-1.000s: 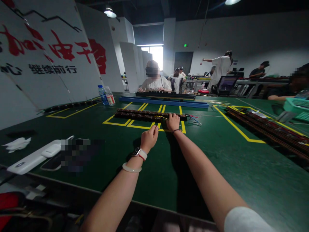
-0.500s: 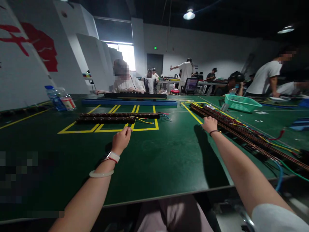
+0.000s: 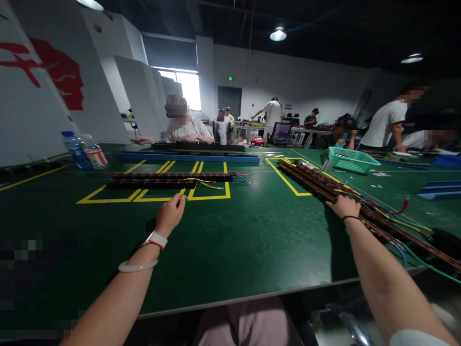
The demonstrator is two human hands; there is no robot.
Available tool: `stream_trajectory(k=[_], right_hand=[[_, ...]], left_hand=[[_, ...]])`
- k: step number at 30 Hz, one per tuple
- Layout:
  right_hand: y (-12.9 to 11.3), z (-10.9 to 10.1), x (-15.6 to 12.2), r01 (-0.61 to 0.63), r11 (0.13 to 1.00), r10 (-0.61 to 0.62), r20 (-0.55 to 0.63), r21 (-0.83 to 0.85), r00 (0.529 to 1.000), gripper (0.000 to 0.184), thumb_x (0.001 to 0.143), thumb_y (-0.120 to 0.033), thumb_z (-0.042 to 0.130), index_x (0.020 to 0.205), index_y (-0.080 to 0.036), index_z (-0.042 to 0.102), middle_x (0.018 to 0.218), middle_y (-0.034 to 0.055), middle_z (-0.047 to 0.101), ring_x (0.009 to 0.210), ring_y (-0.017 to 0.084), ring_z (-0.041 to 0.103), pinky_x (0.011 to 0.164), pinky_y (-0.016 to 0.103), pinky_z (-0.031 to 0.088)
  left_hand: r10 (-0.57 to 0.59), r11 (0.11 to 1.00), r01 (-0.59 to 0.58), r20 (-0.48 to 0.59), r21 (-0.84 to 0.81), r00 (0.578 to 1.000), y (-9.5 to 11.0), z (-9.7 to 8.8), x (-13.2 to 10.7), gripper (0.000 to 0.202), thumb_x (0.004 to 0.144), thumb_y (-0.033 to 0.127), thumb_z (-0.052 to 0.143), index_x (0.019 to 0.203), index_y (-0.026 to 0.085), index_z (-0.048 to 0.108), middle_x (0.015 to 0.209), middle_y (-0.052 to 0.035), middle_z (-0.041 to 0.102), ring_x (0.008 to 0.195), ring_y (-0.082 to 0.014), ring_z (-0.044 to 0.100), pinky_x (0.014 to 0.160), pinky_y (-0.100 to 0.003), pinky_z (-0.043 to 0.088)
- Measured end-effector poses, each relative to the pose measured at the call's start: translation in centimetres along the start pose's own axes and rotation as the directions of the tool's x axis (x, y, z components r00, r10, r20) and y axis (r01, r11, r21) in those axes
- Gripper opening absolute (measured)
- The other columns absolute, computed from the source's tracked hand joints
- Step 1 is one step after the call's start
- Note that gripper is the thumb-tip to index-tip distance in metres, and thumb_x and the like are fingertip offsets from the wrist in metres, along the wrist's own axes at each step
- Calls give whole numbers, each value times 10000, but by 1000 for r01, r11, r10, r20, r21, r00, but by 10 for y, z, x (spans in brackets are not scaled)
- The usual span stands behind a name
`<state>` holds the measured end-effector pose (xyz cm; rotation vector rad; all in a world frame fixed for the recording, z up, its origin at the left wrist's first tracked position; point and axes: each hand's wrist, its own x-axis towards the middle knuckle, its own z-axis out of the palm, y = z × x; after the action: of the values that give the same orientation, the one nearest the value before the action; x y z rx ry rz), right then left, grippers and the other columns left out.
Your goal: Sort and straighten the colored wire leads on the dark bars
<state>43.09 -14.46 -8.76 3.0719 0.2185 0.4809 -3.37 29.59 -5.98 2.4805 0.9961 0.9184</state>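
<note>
My left hand rests on the green table with its fingers curled in a loose fist, and nothing shows in it. It lies just in front of two long dark strips with coloured wires inside the yellow floor-tape box. My right hand reaches out to the right and lies on a pile of long dark wired strips. Its fingers bend down over the nearest strip.
Two water bottles stand at the far left. A blue rail lies across the table before a seated person. A teal basket sits at the right. More people work at tables behind and to the right.
My right hand left the middle strips, swung right, and came down on the pile at the right. My view turned right with it. The left hand stayed put.
</note>
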Motion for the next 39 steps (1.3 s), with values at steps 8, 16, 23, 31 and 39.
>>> stream_trajectory(k=[8,16,23,31,39], right_hand=[[-3,-13,0,-48,995,41,76,83,996,524,774,-616,548,1100,-208,590,1151,176,540,1080,350,522,864,453,366],[-18,-29,-23,-1,996,-2,33,92,999,506,855,-562,463,1090,-120,532,992,182,609,940,314,601,771,401,427],[-27,-71,-34,153,987,-157,-126,-42,980,458,882,-497,480,1042,-70,527,919,204,613,851,297,612,683,340,399],[-48,-133,-40,162,979,-195,-317,-126,928,412,897,-467,495,1002,-70,533,909,197,603,847,272,586,620,313,235],[-61,-172,-45,238,954,-291,-373,-181,881,336,893,-443,512,976,-118,536,918,176,613,846,267,560,640,305,220]], left_hand=[[-46,999,44,97,27,994,2,-3,3,387,894,425,340,1043,199,617,799,-60,682,683,-182,631,537,-218,365],[23,998,-29,105,49,994,-6,2,3,400,884,458,333,1015,208,617,882,-51,690,712,-174,630,564,-216,371],[22,997,-30,107,71,994,4,-1,-1,385,884,453,335,954,225,637,790,-48,675,669,-176,598,553,-222,330],[55,997,-60,103,42,993,6,-2,-4,395,896,441,322,931,208,639,826,-63,687,648,-167,586,549,-226,313],[88,995,-92,91,46,992,3,1,-4,372,909,413,333,906,205,641,776,-55,679,642,-160,590,563,-229,312]])
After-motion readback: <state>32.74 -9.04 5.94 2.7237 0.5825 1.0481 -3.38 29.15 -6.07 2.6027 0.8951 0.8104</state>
